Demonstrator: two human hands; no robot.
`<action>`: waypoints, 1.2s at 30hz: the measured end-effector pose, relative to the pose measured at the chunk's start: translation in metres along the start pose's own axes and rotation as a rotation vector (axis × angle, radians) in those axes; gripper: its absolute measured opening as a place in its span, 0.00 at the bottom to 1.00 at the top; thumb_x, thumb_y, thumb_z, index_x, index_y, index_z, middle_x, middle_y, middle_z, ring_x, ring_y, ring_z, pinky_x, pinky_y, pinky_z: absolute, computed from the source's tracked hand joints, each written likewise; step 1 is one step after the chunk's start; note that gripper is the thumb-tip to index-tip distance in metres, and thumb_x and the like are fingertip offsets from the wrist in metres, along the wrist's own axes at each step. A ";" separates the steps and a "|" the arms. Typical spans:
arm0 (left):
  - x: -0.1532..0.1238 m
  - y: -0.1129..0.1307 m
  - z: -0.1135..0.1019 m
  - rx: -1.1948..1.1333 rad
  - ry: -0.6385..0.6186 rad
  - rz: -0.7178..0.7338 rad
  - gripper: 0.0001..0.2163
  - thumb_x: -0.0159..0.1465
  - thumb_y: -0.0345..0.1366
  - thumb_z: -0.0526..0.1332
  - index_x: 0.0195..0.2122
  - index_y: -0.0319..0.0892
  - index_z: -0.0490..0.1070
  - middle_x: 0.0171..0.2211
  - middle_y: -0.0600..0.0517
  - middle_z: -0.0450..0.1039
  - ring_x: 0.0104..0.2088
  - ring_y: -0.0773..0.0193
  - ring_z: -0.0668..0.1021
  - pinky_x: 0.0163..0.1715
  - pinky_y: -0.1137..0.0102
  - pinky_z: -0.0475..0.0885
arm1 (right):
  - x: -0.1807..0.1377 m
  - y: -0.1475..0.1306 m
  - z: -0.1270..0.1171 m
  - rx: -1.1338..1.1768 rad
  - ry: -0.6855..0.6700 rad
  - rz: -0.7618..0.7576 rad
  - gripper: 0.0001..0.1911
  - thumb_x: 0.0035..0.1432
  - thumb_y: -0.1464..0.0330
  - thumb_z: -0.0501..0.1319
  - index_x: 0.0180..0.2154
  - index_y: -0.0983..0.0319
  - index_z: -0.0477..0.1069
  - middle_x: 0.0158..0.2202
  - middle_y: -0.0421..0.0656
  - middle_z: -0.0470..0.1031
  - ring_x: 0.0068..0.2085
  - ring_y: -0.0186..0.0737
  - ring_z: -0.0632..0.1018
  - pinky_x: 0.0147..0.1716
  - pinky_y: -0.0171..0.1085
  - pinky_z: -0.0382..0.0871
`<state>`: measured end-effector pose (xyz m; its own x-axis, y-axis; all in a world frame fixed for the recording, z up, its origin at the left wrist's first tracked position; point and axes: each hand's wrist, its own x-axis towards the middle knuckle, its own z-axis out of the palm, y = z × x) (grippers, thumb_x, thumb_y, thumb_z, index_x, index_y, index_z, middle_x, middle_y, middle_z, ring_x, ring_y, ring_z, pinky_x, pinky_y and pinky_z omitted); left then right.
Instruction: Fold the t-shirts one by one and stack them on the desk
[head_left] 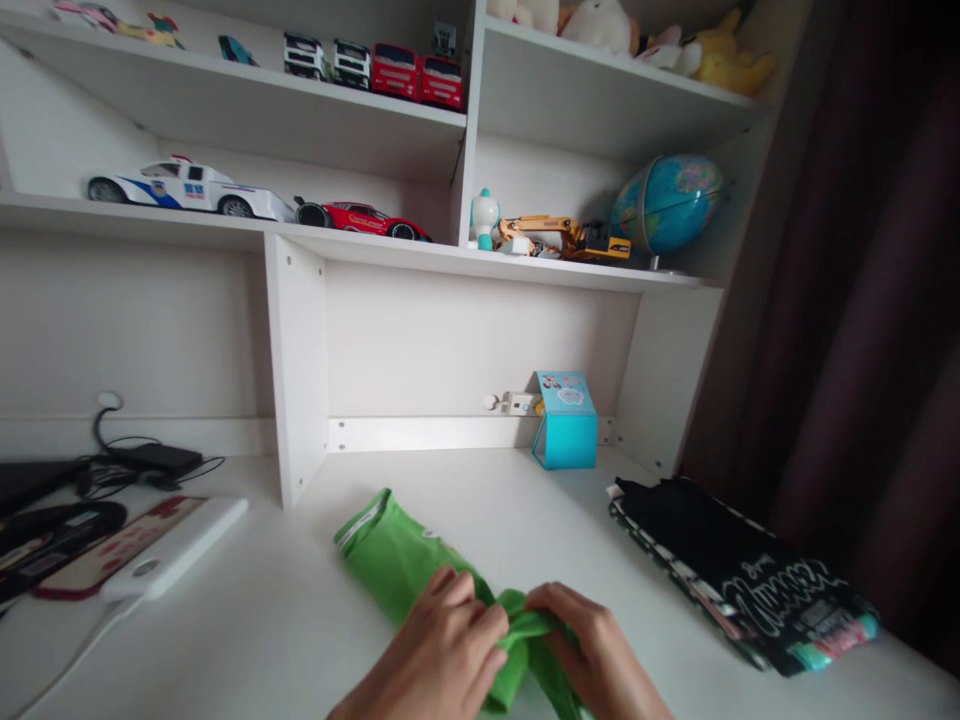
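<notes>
A green cloth garment (394, 560) lies on the white desk, rolled or folded into a long bundle, with a white label strip at its far left end. My left hand (454, 640) presses down on it with fingers curled into the cloth. At the near right end, my right hand (592, 645) pinches a bunched, twisted part of the same fabric. Both hands are close together, and the cloth between them is gathered. What kind of garment it is, I cannot tell.
A folded stack of dark clothes (735, 560) lies at the right. A blue desk calendar (570, 435) stands at the back by a socket. On the left are a white power strip (180, 550), a phone-like case (120, 545) and cables. Shelves above hold toy cars (187, 188) and a globe (671, 205).
</notes>
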<state>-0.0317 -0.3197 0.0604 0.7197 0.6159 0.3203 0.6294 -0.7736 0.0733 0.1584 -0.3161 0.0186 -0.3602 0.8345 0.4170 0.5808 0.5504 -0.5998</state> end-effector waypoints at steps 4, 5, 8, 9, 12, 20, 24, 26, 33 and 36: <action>0.000 0.002 0.005 -0.068 0.004 0.014 0.06 0.56 0.35 0.61 0.25 0.43 0.64 0.24 0.55 0.69 0.34 0.61 0.69 0.40 0.67 0.61 | -0.021 0.003 -0.034 -0.181 0.120 -0.106 0.09 0.61 0.72 0.48 0.37 0.58 0.65 0.31 0.41 0.70 0.32 0.34 0.73 0.31 0.29 0.67; 0.002 0.003 0.005 -0.074 0.009 0.015 0.07 0.56 0.34 0.61 0.24 0.43 0.63 0.24 0.55 0.69 0.34 0.62 0.68 0.40 0.67 0.60 | -0.023 0.001 -0.041 -0.234 0.179 -0.164 0.09 0.61 0.72 0.48 0.39 0.58 0.65 0.31 0.41 0.70 0.33 0.34 0.74 0.33 0.30 0.67; 0.011 0.009 -0.002 -0.099 0.039 0.042 0.09 0.57 0.32 0.59 0.21 0.41 0.62 0.22 0.56 0.66 0.33 0.64 0.67 0.41 0.67 0.59 | -0.025 -0.005 -0.064 -0.434 0.342 -0.337 0.12 0.59 0.75 0.50 0.44 0.59 0.63 0.36 0.44 0.72 0.41 0.37 0.74 0.40 0.32 0.67; 0.014 0.010 -0.008 -0.102 0.058 0.055 0.09 0.58 0.32 0.58 0.21 0.41 0.62 0.22 0.56 0.66 0.33 0.64 0.66 0.41 0.67 0.59 | -0.025 -0.006 -0.071 -0.493 0.383 -0.372 0.13 0.59 0.75 0.51 0.45 0.59 0.63 0.39 0.45 0.72 0.43 0.38 0.73 0.42 0.33 0.66; 0.024 0.008 -0.028 -0.087 0.115 0.059 0.10 0.59 0.34 0.56 0.21 0.41 0.64 0.23 0.54 0.66 0.34 0.63 0.66 0.41 0.65 0.59 | -0.021 -0.006 -0.090 -0.579 0.501 -0.384 0.12 0.58 0.74 0.52 0.44 0.60 0.64 0.42 0.46 0.72 0.48 0.42 0.71 0.47 0.38 0.64; 0.034 -0.006 -0.040 -0.336 0.041 0.341 0.13 0.53 0.34 0.62 0.16 0.42 0.60 0.28 0.54 0.71 0.45 0.61 0.67 0.50 0.68 0.58 | -0.007 0.025 -0.117 -0.115 0.603 0.071 0.10 0.56 0.61 0.54 0.36 0.59 0.68 0.37 0.43 0.73 0.36 0.41 0.74 0.33 0.34 0.69; 0.017 -0.037 -0.013 -0.188 -0.048 0.043 0.13 0.53 0.31 0.58 0.14 0.42 0.58 0.15 0.56 0.62 0.32 0.63 0.70 0.48 0.65 0.58 | -0.019 0.052 -0.146 0.411 0.808 0.248 0.13 0.50 0.57 0.61 0.35 0.58 0.67 0.25 0.38 0.69 0.25 0.35 0.72 0.22 0.29 0.66; 0.006 -0.058 -0.003 -0.158 -0.088 -0.113 0.10 0.55 0.31 0.56 0.17 0.43 0.63 0.17 0.56 0.65 0.30 0.65 0.70 0.48 0.65 0.59 | -0.029 0.061 -0.161 0.540 0.884 0.311 0.15 0.46 0.56 0.63 0.34 0.57 0.67 0.23 0.37 0.68 0.23 0.32 0.70 0.21 0.27 0.65; 0.026 -0.058 0.007 -0.440 -0.119 -0.111 0.15 0.59 0.39 0.56 0.47 0.46 0.68 0.44 0.51 0.72 0.44 0.61 0.72 0.45 0.71 0.64 | -0.029 0.057 -0.162 0.419 0.470 0.296 0.17 0.48 0.56 0.62 0.35 0.60 0.68 0.31 0.43 0.73 0.30 0.39 0.73 0.28 0.32 0.68; 0.061 -0.034 0.040 -0.503 -0.186 0.067 0.23 0.57 0.38 0.59 0.55 0.46 0.62 0.52 0.48 0.65 0.50 0.58 0.69 0.50 0.70 0.62 | -0.019 0.050 -0.151 0.499 0.455 0.291 0.15 0.50 0.56 0.61 0.34 0.60 0.68 0.30 0.41 0.73 0.29 0.37 0.73 0.28 0.31 0.67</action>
<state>0.0021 -0.2499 0.0400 0.8219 0.5434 0.1708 0.3949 -0.7597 0.5167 0.3049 -0.3088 0.0837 0.1593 0.9150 0.3706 0.1658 0.3453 -0.9237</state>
